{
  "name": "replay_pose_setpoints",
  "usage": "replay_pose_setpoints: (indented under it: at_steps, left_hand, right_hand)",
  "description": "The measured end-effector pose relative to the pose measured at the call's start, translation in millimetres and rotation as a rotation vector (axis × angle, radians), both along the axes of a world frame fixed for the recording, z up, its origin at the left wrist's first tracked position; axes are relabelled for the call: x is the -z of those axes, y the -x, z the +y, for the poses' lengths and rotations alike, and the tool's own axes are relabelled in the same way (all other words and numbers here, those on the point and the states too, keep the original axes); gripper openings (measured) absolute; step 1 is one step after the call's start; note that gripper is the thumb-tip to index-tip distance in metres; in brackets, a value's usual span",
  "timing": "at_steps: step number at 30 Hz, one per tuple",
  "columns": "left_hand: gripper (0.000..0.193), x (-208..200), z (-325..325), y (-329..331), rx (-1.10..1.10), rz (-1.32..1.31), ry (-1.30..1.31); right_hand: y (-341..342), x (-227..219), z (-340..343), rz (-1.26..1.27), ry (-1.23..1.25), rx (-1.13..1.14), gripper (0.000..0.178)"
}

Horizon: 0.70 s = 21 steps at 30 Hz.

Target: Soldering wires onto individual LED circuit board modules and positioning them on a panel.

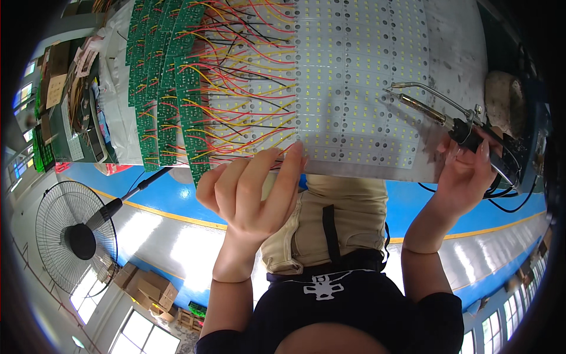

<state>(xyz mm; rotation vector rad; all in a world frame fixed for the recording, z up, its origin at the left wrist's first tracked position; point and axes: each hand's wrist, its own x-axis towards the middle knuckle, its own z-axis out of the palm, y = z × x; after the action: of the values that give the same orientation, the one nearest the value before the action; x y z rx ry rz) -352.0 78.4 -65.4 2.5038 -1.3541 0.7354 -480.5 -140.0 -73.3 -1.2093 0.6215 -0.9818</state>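
Note:
My right hand (466, 168) grips a soldering iron (429, 110) with a curved metal feed tube running beside its tip. The tip points left, over the white LED panels (359, 112) dotted with small yellow chips. My left hand (253, 192) is at the near edge of the work, fingers bent, fingertips at the panel's lower left corner beside the wire ends. What those fingers pinch is hidden. Red, yellow and black wires (247, 100) run from overlapping green circuit boards (190, 112) on the left to the panels' left edge.
The pale worktop (454, 53) carries everything. A dark rounded block (504, 103) stands at the right, and black cables (519, 203) hang below it. A standing fan (79, 241) is at the lower left, with cardboard boxes (147, 289) behind. Boxes and loose wires crowd the far left.

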Motion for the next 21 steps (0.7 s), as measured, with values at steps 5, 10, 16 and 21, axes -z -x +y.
replay_pose_setpoints:
  at_steps: [5, 10, 16, 21]
  left_hand:
    - [0.019, 1.2, 0.4, -0.1, -0.007, -0.006, -0.01]
    - [0.019, 4.2, -3.4, -0.8, -0.005, 0.021, 0.019]
    - [0.021, -0.5, -7.0, 0.7, -0.02, 0.026, -0.001]
    - [0.02, 3.4, -7.8, 0.4, -0.029, 0.043, 0.017]
  right_hand:
    - [-1.5, 1.6, 0.9, -0.016, 0.005, -0.037, 0.021]
    - [-1.2, -0.5, 0.0, 0.005, 0.013, -0.025, 0.021]
    - [-1.6, -0.9, 0.9, -0.015, 0.026, -0.035, 0.021]
    - [-1.7, -0.7, 0.8, -0.006, 0.033, -0.035, 0.021]
